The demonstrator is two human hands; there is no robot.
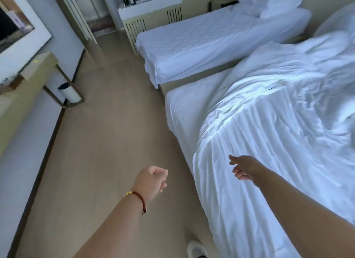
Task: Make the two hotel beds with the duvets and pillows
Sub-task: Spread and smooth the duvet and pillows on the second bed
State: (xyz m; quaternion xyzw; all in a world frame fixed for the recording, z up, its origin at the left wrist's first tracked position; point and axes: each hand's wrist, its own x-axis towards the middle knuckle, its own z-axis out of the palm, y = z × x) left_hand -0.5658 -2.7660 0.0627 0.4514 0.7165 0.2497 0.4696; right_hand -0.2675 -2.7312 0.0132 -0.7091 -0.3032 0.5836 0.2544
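Duvet point(278, 123), white and creased, lies crooked over the near bed point(184, 105) at three o'clock, its edge hanging off the bed's corner. Going left to right: a desk point(28, 73) at nine o'clock with a small white bin point(70, 92) under it; the left hand point(151, 180), red cord at the wrist, fingers curled in and holding nothing, above the floor at six o'clock; the right hand point(244, 167), fingers loosely spread, over the duvet's hanging edge, contact unclear. At one o'clock the far bed point(211, 40) carries pillows point(269, 2) heaped at its head.
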